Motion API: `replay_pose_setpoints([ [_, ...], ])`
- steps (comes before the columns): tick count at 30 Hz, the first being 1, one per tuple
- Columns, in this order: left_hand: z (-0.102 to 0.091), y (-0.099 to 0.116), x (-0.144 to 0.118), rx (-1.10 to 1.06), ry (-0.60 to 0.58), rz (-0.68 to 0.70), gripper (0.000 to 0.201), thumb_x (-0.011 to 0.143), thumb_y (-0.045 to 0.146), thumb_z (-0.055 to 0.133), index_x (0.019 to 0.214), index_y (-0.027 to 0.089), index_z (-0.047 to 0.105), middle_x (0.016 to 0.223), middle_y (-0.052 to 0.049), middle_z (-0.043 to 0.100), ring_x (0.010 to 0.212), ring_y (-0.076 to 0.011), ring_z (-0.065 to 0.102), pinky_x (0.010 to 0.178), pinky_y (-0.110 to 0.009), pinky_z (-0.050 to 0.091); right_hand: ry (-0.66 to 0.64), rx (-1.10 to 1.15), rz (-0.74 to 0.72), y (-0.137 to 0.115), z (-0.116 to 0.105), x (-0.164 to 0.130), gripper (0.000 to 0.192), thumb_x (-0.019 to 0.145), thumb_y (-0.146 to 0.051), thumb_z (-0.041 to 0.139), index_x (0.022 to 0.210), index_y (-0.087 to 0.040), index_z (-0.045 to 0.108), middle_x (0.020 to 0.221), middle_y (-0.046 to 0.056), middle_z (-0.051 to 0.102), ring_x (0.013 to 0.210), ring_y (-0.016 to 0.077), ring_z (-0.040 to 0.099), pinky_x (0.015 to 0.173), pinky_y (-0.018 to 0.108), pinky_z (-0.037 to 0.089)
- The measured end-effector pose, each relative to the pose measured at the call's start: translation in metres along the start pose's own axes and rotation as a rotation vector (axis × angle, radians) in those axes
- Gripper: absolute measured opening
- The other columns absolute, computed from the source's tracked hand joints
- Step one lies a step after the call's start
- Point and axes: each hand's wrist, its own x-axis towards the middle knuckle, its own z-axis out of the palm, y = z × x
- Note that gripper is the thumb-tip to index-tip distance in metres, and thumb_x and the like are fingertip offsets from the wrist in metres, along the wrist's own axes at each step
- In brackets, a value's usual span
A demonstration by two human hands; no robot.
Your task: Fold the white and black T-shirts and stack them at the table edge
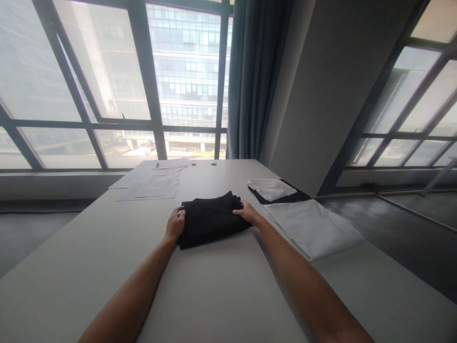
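Note:
A folded black garment (pixel 212 220), its exact kind not clear, is held just over or on the white table (pixel 214 290) in front of me. My left hand (pixel 175 223) grips its left edge, with the thumb on the near side. At the right end, my right hand (pixel 247 213) pinches the cloth near its upper corner, where several folded layers show. The fingers behind the cloth are hidden on both sides. The garment's lower edge slants, its left corner hanging nearest me.
Right of the garment lies a folded white cloth (pixel 314 227). Beyond it, a smaller white cloth (pixel 273 189) rests on black fabric (pixel 300 195) at the table's right edge. Printed papers (pixel 152 186) lie at the far left. Windows and a blue-grey curtain (pixel 252 81) stand behind.

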Motion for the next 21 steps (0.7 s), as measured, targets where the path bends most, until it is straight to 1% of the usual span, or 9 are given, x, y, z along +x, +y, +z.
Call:
replay_pose_setpoints([
  [2, 0.000, 0.001, -0.001, -0.009, -0.033, -0.002, 0.038, 0.094, 0.033, 0.041, 0.122, 0.015, 0.060, 0.121, -0.012, 0.069, 0.112, -0.0242, 0.064, 0.097, -0.035, 0.048, 0.040, -0.075, -0.116, -0.001, -0.016, 0.001, 0.044, 0.068, -0.014, 0.073, 0.111, -0.014, 0.063, 0.115, 0.010, 0.069, 0.107, 0.0239, 0.065, 0.099, 0.038, 0.048],
  [4, 0.001, 0.002, -0.002, 0.032, -0.073, 0.015, 0.038, 0.095, 0.033, 0.040, 0.121, 0.015, 0.061, 0.121, -0.012, 0.069, 0.112, -0.0242, 0.064, 0.097, -0.034, 0.047, 0.033, -0.098, -0.203, -0.001, -0.040, -0.001, 0.041, 0.070, -0.018, 0.071, 0.110, -0.016, 0.062, 0.110, 0.008, 0.070, 0.103, 0.0230, 0.065, 0.097, 0.038, 0.049],
  [6, 0.002, 0.001, -0.003, 0.107, -0.114, 0.044, 0.039, 0.095, 0.032, 0.040, 0.121, 0.014, 0.062, 0.122, -0.013, 0.068, 0.114, -0.0247, 0.063, 0.099, -0.035, 0.046, 0.026, -0.105, -0.263, 0.000, -0.072, -0.005, 0.039, 0.072, -0.023, 0.071, 0.110, -0.017, 0.062, 0.105, 0.006, 0.070, 0.099, 0.0223, 0.066, 0.094, 0.038, 0.050],
  [9, 0.005, 0.001, -0.003, 0.227, -0.158, 0.086, 0.040, 0.095, 0.032, 0.039, 0.122, 0.014, 0.063, 0.123, -0.013, 0.068, 0.116, -0.0241, 0.062, 0.101, -0.035, 0.044, 0.036, -0.135, -0.326, 0.002, -0.124, -0.014, 0.040, 0.072, -0.031, 0.072, 0.109, -0.018, 0.061, 0.103, 0.006, 0.070, 0.096, 0.0228, 0.066, 0.092, 0.039, 0.051],
  [11, 0.006, 0.000, -0.003, 0.299, -0.170, 0.108, 0.041, 0.095, 0.033, 0.038, 0.121, 0.015, 0.063, 0.122, -0.012, 0.069, 0.115, -0.0240, 0.061, 0.101, -0.035, 0.043, 0.056, -0.168, -0.344, 0.004, -0.156, -0.019, 0.041, 0.071, -0.034, 0.073, 0.107, -0.018, 0.062, 0.104, 0.007, 0.070, 0.096, 0.0236, 0.066, 0.092, 0.041, 0.050],
  [13, 0.008, 0.000, -0.004, 0.355, -0.175, 0.130, 0.040, 0.095, 0.035, 0.037, 0.118, 0.017, 0.066, 0.121, -0.011, 0.069, 0.116, -0.0246, 0.060, 0.100, -0.036, 0.043, 0.070, -0.184, -0.345, 0.005, -0.183, -0.022, 0.043, 0.070, -0.037, 0.074, 0.107, -0.017, 0.063, 0.106, 0.008, 0.070, 0.097, 0.0241, 0.065, 0.093, 0.042, 0.050],
  [15, 0.009, 0.000, -0.004, 0.396, -0.178, 0.155, 0.040, 0.094, 0.036, 0.037, 0.113, 0.019, 0.068, 0.121, -0.009, 0.069, 0.117, -0.0249, 0.059, 0.101, -0.036, 0.042, 0.071, -0.178, -0.343, 0.003, -0.203, -0.026, 0.046, 0.070, -0.038, 0.075, 0.109, -0.017, 0.064, 0.108, 0.008, 0.070, 0.098, 0.0244, 0.065, 0.094, 0.042, 0.050],
  [17, 0.010, 0.000, -0.004, 0.428, -0.181, 0.179, 0.040, 0.094, 0.037, 0.037, 0.110, 0.021, 0.069, 0.122, -0.007, 0.069, 0.118, -0.0245, 0.058, 0.101, -0.035, 0.042, 0.065, -0.168, -0.347, -0.003, -0.217, -0.029, 0.048, 0.069, -0.039, 0.076, 0.110, -0.017, 0.064, 0.108, 0.008, 0.070, 0.098, 0.0246, 0.066, 0.094, 0.043, 0.051],
  [21, 0.012, -0.004, -0.002, 0.458, -0.195, 0.213, 0.039, 0.093, 0.040, 0.037, 0.107, 0.023, 0.070, 0.125, -0.004, 0.068, 0.118, -0.0229, 0.058, 0.103, -0.034, 0.041, 0.050, -0.149, -0.361, -0.023, -0.243, -0.037, 0.047, 0.070, -0.044, 0.077, 0.108, -0.018, 0.067, 0.105, 0.007, 0.071, 0.094, 0.0245, 0.067, 0.089, 0.042, 0.053],
])
